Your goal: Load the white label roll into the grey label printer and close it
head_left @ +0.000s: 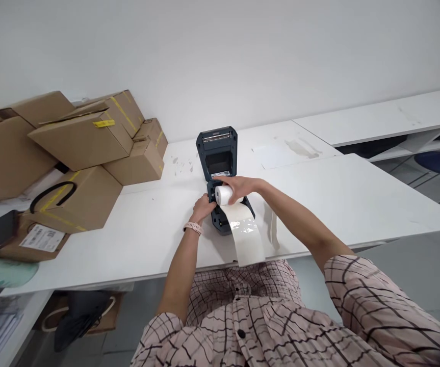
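Right hand clamped on white roll over base of open printer on white table, paper strip trailing to table's front edge; left hand at printer's left side, partly hidden, can't tell if gripping

This seems to be a packing office. Cardboard boxes are piled on a white table, near an opened label printer.

- Right fingers wrap a white roll at the open printer.
- Left fingers touch the printer's side.
- A pale strip runs from roll toward the surface edge.
- Boxes are piled left.
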Action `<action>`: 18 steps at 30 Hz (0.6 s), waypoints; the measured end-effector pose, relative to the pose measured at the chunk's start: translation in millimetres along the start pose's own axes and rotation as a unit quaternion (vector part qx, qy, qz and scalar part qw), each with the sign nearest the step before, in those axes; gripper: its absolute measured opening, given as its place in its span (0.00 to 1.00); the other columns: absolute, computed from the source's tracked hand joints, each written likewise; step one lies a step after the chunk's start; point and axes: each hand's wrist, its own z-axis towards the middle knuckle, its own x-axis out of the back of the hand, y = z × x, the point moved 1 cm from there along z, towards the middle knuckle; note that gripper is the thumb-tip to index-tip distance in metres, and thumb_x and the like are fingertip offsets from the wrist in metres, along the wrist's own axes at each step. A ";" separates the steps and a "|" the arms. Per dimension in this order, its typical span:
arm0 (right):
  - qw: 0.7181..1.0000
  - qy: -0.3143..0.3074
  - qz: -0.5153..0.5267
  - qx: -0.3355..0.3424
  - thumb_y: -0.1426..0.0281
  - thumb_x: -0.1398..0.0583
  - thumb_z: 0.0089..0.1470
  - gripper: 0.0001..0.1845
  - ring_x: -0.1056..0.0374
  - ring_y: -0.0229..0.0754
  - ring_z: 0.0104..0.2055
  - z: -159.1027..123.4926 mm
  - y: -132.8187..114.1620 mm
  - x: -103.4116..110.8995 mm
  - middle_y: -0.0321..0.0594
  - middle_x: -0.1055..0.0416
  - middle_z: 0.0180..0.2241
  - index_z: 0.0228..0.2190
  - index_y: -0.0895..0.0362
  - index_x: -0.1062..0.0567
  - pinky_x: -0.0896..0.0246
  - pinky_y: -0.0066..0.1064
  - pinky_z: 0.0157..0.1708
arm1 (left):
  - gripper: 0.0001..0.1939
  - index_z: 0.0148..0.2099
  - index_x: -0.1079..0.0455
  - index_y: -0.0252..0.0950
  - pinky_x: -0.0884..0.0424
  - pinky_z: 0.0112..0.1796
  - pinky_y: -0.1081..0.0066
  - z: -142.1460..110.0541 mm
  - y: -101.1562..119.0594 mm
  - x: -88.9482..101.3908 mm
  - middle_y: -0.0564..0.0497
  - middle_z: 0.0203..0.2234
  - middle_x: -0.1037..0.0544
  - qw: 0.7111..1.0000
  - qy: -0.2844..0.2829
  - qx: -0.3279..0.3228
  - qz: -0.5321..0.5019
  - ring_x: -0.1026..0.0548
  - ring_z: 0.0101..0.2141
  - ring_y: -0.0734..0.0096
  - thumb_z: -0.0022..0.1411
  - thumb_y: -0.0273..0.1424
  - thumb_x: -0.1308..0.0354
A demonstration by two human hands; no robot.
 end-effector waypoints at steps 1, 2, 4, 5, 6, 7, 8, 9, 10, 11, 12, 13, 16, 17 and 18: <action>0.999 0.015 0.025 0.031 0.62 0.25 0.32 0.63 0.34 0.61 0.62 -13.3 -2.9 10.6 0.44 0.36 0.65 0.68 0.47 0.42 0.35 0.52 0.59 | 0.15 0.44 0.29 0.37 0.32 0.39 0.65 -0.2 -0.3 0.0 0.42 0.40 0.18 1.000 -0.004 -0.001 0.004 0.22 0.42 0.52 0.53 0.33 0.39; 0.997 0.033 0.046 0.058 0.62 0.25 0.33 0.61 0.37 0.59 0.64 -27.4 -5.3 21.9 0.42 0.38 0.67 0.67 0.46 0.41 0.38 0.51 0.61 | 0.15 0.45 0.29 0.37 0.32 0.39 0.64 -0.3 -0.5 0.0 0.42 0.41 0.18 1.000 -0.009 0.000 0.010 0.22 0.43 0.51 0.54 0.34 0.39; 0.991 0.071 0.071 0.083 0.61 0.26 0.37 0.58 0.44 0.58 0.69 -54.9 -6.2 44.1 0.38 0.43 0.69 0.67 0.45 0.41 0.44 0.52 0.65 | 0.16 0.47 0.29 0.36 0.32 0.40 0.63 -0.5 -1.1 0.2 0.40 0.42 0.19 1.000 -0.014 0.000 0.015 0.22 0.43 0.50 0.55 0.34 0.41; 0.990 0.091 0.077 0.080 0.60 0.26 0.38 0.57 0.48 0.59 0.71 -66.9 -3.7 53.5 0.37 0.45 0.70 0.67 0.45 0.41 0.46 0.53 0.66 | 0.17 0.47 0.29 0.36 0.32 0.40 0.63 -0.6 -1.4 0.2 0.39 0.43 0.19 1.000 -0.014 0.000 0.011 0.22 0.44 0.50 0.55 0.34 0.41; 0.988 0.110 0.081 0.067 0.61 0.26 0.40 0.56 0.50 0.60 0.71 -77.0 1.0 61.2 0.37 0.46 0.70 0.67 0.45 0.41 0.48 0.55 0.67 | 0.17 0.48 0.29 0.36 0.31 0.41 0.62 -0.8 -1.8 0.1 0.39 0.44 0.19 1.000 -0.012 -0.001 0.002 0.22 0.44 0.49 0.55 0.33 0.41; 0.987 0.129 0.087 0.049 0.61 0.27 0.40 0.56 0.52 0.61 0.72 -84.9 8.0 66.5 0.37 0.48 0.71 0.67 0.45 0.42 0.48 0.56 0.67 | 0.17 0.48 0.29 0.36 0.31 0.41 0.62 -1.1 -2.1 -0.1 0.39 0.44 0.19 1.000 -0.010 -0.001 -0.008 0.22 0.44 0.49 0.55 0.33 0.40; 0.984 0.147 0.094 0.027 0.62 0.27 0.40 0.56 0.53 0.62 0.72 -90.6 17.0 69.4 0.39 0.49 0.71 0.67 0.46 0.42 0.48 0.57 0.66 | 0.18 0.48 0.28 0.36 0.31 0.41 0.62 -1.4 -2.5 -0.4 0.39 0.44 0.19 1.000 -0.007 -0.001 -0.017 0.23 0.44 0.50 0.55 0.33 0.40; 0.981 0.162 0.104 0.004 0.63 0.27 0.40 0.56 0.55 0.63 0.73 -94.0 27.5 69.7 0.40 0.50 0.71 0.67 0.47 0.42 0.47 0.57 0.66 | 0.17 0.48 0.28 0.36 0.31 0.41 0.63 -1.7 -2.9 -0.7 0.40 0.44 0.19 1.000 -0.006 0.000 -0.025 0.22 0.44 0.50 0.54 0.33 0.40; 0.978 0.171 0.117 -0.019 0.65 0.28 0.40 0.56 0.56 0.64 0.73 -95.3 38.9 67.5 0.43 0.50 0.71 0.68 0.48 0.42 0.45 0.57 0.65 | 0.17 0.47 0.28 0.36 0.31 0.41 0.63 -2.0 -3.2 -1.1 0.41 0.44 0.19 0.999 -0.005 0.002 -0.032 0.22 0.44 0.51 0.54 0.33 0.40; 0.975 0.176 0.132 -0.043 0.66 0.28 0.40 0.56 0.56 0.64 0.73 -95.0 50.4 63.3 0.45 0.50 0.71 0.68 0.49 0.42 0.43 0.56 0.63 | 0.17 0.47 0.28 0.37 0.31 0.41 0.64 -2.3 -3.5 -1.4 0.42 0.43 0.18 0.999 -0.005 0.004 -0.039 0.22 0.44 0.52 0.54 0.33 0.39; 0.971 0.179 0.147 -0.064 0.67 0.29 0.39 0.56 0.56 0.65 0.73 -93.3 61.5 57.3 0.49 0.50 0.71 0.68 0.51 0.43 0.41 0.56 0.62 | 0.18 0.47 0.28 0.37 0.31 0.40 0.65 -2.5 -3.8 -1.6 0.43 0.42 0.18 0.999 -0.004 0.005 -0.045 0.22 0.43 0.53 0.53 0.33 0.39; 0.967 0.182 0.159 -0.082 0.67 0.29 0.39 0.56 0.54 0.65 0.72 -90.6 71.6 50.2 0.51 0.49 0.70 0.68 0.53 0.43 0.40 0.56 0.61 | 0.18 0.47 0.28 0.37 0.31 0.40 0.65 -2.6 -4.0 -1.9 0.44 0.41 0.18 0.999 -0.003 0.006 -0.050 0.22 0.43 0.54 0.53 0.33 0.39; 0.958 0.192 0.180 -0.114 0.69 0.30 0.37 0.55 0.48 0.65 0.70 -79.9 93.6 27.0 0.56 0.44 0.68 0.67 0.57 0.41 0.39 0.55 0.60 | 0.18 0.47 0.27 0.37 0.31 0.39 0.66 -2.1 -4.5 -2.5 0.45 0.39 0.18 0.998 0.000 0.009 -0.058 0.22 0.42 0.55 0.52 0.33 0.39; 0.955 0.198 0.184 -0.120 0.70 0.30 0.37 0.55 0.47 0.64 0.69 -76.7 98.2 20.4 0.57 0.43 0.67 0.66 0.57 0.41 0.39 0.55 0.60 | 0.18 0.47 0.27 0.37 0.31 0.39 0.66 -1.8 -4.8 -2.9 0.45 0.38 0.18 0.998 -0.001 0.008 -0.057 0.22 0.42 0.55 0.52 0.33 0.39; 0.953 0.203 0.188 -0.124 0.70 0.30 0.36 0.55 0.45 0.64 0.68 -74.5 101.8 15.2 0.57 0.41 0.66 0.66 0.58 0.40 0.39 0.54 0.61 | 0.18 0.47 0.27 0.37 0.31 0.39 0.66 -1.4 -5.2 -3.3 0.44 0.38 0.18 0.998 -0.002 0.006 -0.056 0.22 0.41 0.55 0.52 0.33 0.39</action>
